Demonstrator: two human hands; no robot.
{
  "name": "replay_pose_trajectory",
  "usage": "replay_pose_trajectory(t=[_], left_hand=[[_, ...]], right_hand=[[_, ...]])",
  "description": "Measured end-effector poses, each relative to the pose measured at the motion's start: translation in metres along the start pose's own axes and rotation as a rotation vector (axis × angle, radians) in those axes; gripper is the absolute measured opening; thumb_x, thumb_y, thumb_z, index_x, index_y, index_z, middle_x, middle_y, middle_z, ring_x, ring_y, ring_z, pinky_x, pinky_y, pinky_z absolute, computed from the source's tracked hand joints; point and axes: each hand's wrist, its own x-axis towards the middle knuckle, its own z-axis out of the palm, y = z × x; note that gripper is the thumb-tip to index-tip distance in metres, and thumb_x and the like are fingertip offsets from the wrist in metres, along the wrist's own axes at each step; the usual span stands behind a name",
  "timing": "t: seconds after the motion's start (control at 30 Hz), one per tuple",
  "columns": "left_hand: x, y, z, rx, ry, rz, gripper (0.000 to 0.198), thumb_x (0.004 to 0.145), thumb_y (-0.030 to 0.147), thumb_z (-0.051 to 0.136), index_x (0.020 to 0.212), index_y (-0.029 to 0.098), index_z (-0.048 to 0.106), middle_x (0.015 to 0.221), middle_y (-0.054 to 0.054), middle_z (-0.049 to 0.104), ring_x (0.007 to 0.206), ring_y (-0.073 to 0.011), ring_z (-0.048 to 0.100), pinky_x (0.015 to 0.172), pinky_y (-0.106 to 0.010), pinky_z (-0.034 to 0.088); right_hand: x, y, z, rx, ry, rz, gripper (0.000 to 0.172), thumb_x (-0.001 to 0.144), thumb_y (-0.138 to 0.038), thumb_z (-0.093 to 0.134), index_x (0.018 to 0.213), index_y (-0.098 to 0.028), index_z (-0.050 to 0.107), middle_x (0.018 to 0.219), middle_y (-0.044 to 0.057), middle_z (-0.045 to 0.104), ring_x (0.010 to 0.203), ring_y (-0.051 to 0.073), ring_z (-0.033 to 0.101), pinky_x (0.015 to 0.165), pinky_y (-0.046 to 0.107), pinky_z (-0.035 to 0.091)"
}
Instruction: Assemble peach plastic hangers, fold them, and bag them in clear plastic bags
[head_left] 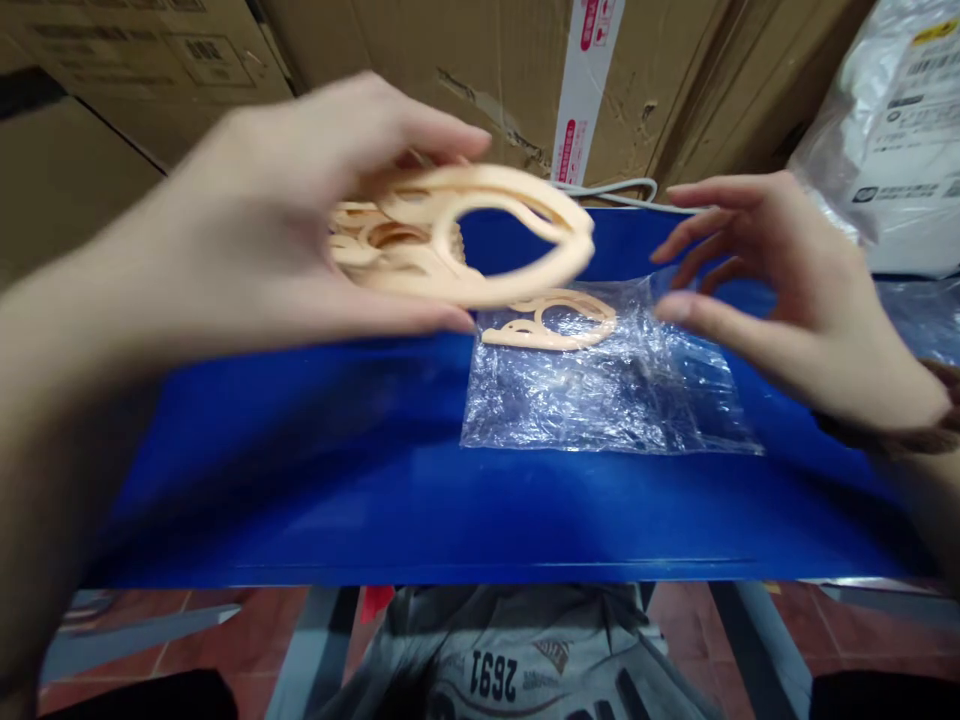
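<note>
My left hand (300, 220) grips a small stack of beige plastic folding hangers (525, 285), raised over the table and slightly blurred by motion. Fingers lie on the far side and the thumb along the near side. Beneath, another beige folding hanger (577, 340) lies flat at the upper left of a clear plastic bag (577, 400); whether it is inside or on top I cannot tell. My right hand (795, 290) hovers above the bag's right end, fingers curved and apart from the thumb, with nothing between them.
The blue table (450, 520) has its front edge close to my body. Large cardboard boxes (420, 60) stand along the back, with a white cable (630, 188) before them. A plastic-wrapped white package (900, 150) stands at the back right.
</note>
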Motion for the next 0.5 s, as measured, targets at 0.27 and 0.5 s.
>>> replay_pose_trajectory(t=[0.27,0.5], left_hand=[[0.003,0.043,0.066,0.063,-0.083,0.153,0.061,0.092,0.052,0.065,0.132,0.008,0.051,0.125,-0.018,0.063,0.111,-0.0346,0.061,0.094,-0.050,0.052],[-0.001,0.044,0.078,0.031,-0.021,0.066,0.066,0.091,0.055,0.068,0.139,0.016,0.046,0.141,-0.015,0.058,0.131,-0.0345,0.054,0.114,-0.053,0.043]], right_hand=[[-0.012,-0.027,0.020,-0.202,-0.156,-0.281,0.078,0.095,-0.061,0.060,0.160,-0.032,0.027,0.140,0.009,0.056,0.121,0.032,0.059,0.101,0.050,0.052],[-0.012,-0.028,0.018,-0.310,-0.202,-0.210,0.075,0.101,-0.061,0.046,0.163,-0.029,0.020,0.139,0.011,0.057,0.115,0.036,0.060,0.094,0.052,0.053]])
